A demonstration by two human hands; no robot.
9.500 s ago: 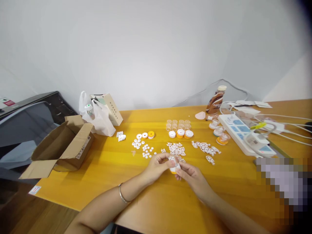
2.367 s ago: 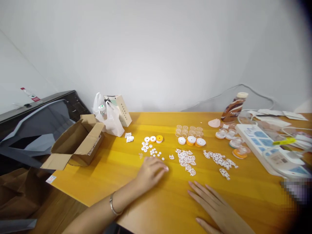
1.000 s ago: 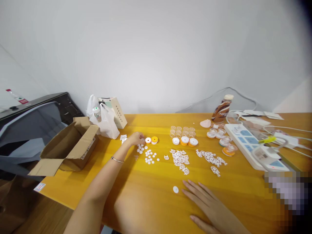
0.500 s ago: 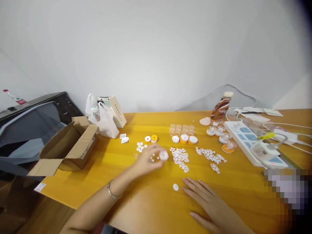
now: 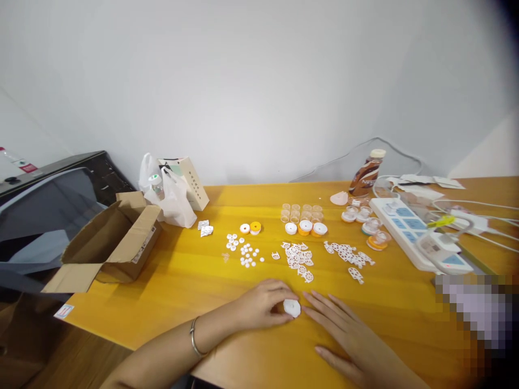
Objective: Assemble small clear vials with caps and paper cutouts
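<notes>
While my left hand [image 5: 261, 305] rests on the desk [image 5: 170, 281], its fingers [image 5: 284, 298] are curled narrow around a small white cap [image 5: 292, 308], pinching it at the rim right against the wood near the front edge. My right hand [image 5: 348, 337] lies flat and spread just beside it, its fingers wide and holding nothing, the tips almost at the cap. I judge the cap to be light, stiff plastic, smooth enough to slip, so the rim between thumb and fingertip is the place to take it; pressed flat on top it would likely skid. Farther back I count two little rings side by side, one white ring [image 5: 244, 228] and one orange-and-white ring [image 5: 255, 227]. Three white-topped orange caps [image 5: 305, 227] stand in a row, with a block of clear little cups [image 5: 300, 210] behind them, about eight, though they blur together. Two scatters of tiny white discs [image 5: 245, 254] lie left of two heaps of white lattice pieces [image 5: 300, 259], too many and too small to count. One cardboard box [image 5: 113, 243] sits open at the left, one brown bottle [image 5: 365, 173] and one power strip [image 5: 409, 232] at the right.
</notes>
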